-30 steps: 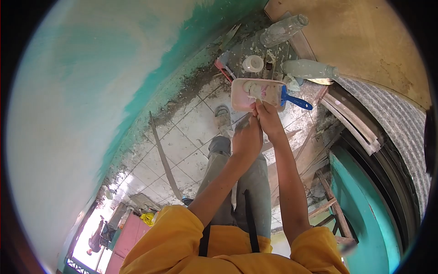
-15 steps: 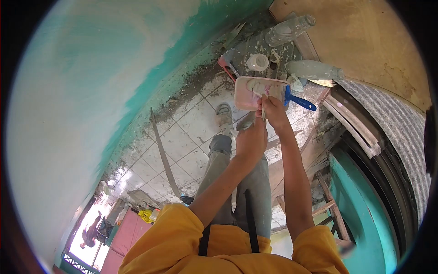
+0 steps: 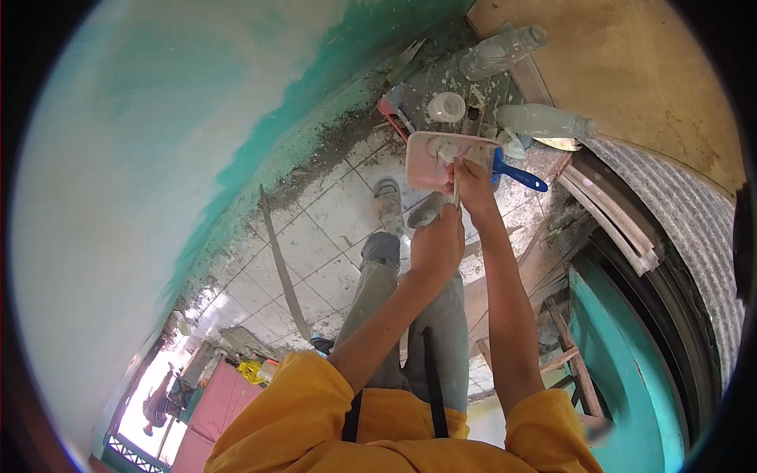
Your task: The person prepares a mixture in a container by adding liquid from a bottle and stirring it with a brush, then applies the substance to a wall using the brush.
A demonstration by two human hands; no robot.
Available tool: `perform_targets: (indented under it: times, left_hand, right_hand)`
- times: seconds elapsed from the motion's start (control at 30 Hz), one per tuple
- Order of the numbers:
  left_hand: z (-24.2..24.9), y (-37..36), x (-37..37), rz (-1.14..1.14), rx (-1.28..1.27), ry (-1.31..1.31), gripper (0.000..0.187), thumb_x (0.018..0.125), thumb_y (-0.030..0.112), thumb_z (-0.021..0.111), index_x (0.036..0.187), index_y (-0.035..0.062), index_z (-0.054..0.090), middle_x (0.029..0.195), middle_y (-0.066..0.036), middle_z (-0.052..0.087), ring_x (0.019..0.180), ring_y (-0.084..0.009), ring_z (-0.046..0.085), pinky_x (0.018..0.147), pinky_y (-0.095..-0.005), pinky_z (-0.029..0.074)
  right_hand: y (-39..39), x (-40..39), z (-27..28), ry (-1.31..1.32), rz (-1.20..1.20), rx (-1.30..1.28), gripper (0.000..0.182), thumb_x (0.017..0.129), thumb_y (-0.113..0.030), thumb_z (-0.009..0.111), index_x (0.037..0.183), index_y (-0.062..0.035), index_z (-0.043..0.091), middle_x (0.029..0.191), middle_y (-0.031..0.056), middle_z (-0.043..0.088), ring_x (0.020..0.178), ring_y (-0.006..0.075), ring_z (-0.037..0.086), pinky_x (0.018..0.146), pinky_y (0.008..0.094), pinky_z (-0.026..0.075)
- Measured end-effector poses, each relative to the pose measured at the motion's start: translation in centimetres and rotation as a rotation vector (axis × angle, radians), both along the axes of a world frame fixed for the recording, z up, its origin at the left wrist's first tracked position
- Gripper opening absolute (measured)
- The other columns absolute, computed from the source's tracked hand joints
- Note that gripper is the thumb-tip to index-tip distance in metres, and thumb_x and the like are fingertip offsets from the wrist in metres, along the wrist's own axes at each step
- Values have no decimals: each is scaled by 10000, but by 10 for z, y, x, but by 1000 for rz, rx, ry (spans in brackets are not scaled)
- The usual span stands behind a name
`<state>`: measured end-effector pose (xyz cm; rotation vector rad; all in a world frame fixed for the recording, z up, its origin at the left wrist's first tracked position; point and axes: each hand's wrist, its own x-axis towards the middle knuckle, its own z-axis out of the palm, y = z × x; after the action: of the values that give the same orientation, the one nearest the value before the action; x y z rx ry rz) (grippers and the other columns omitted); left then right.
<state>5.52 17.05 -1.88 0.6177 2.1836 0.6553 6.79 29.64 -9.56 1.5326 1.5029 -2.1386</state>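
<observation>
Left hand (image 3: 437,243), right hand (image 3: 475,189) grip slender pale stick (image 3: 456,195); more shows between them than one second earlier.

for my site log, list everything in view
Shallow rectangular tray: 1, pale pink, upper centre
Flat handled tool: 1, blue, tray's right edge
Cloudy transparent bottles: 2, whitish, upper right
Round container: 1, white, beyond tray
Corrugated sheet: 1, grey, far right
Flat board: 1, tan, upper right
Painted wall: 1, white and teal, left
Tiled floor: 1, dirty white, centre
Long thin strip: 1, brownish, floor
Wooden frame: 1, brown, lower right
Curved panel: 1, teal, lower right
Flat panel: 1, pink, lower left
Distant person: 1, darkly dressed, lower left
Thin stick: 1, pale, tray's edge
Shirt: 1, yellow, bottom
Trousers: 1, grey, lower centre
Left hand: 1, bare, stick's near end
Right hand: 1, bare, gripping stick
</observation>
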Motion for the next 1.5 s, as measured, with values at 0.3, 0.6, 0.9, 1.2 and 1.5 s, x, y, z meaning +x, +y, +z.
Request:
perform_targets:
  times: [0.3, 0.6, 0.9, 1.2, 1.5]
  left_hand:
    - [-2, 1, 6, 45, 50, 20, 153, 1021, 189, 474, 1028, 37, 466, 785, -218, 673, 688, -450, 667, 633, -555, 537]
    - [-5, 5, 0, 38, -35, -103, 244, 1024, 187, 452, 1189, 8, 464, 799, -252, 676, 723, -461, 671, 646, -584, 524]
    - [-10, 2, 3, 60, -9, -120, 428, 1004, 166, 460, 1366, -46, 376, 824, -270, 685, 730, -462, 675, 633, -575, 525]
    - [-9, 1, 4, -15, -26, -91, 459, 1019, 182, 441, 1386, -80, 358, 790, -253, 691, 710, -448, 680, 630, -553, 534]
    - [-4, 0, 1, -12, -52, -102, 473, 1014, 175, 445, 1396, -93, 370, 801, -255, 693, 715, -448, 686, 643, -556, 539]
  right_hand:
    - [-5, -3, -17, 28, -82, 83, 328, 1046, -219, 494, 896, 41, 626, 759, 67, 604, 579, 142, 588, 538, 296, 527]
    - [-3, -12, 5, -97, -43, 47, 364, 1056, -316, 514, 949, -2, 665, 720, 11, 544, 579, 110, 569, 553, 291, 555]
    - [-14, -4, 5, -4, 104, 146, 332, 1029, -320, 555, 1135, -14, 623, 693, 5, 473, 561, 91, 504, 522, 298, 523]
    - [-16, -7, 14, -53, -60, -41, 305, 1032, -311, 574, 1065, -21, 662, 661, -25, 439, 534, 56, 415, 454, 277, 476]
    - [-20, -8, -6, -25, -84, -28, 305, 1027, -320, 587, 998, -32, 684, 633, -43, 420, 520, 54, 419, 422, 268, 413]
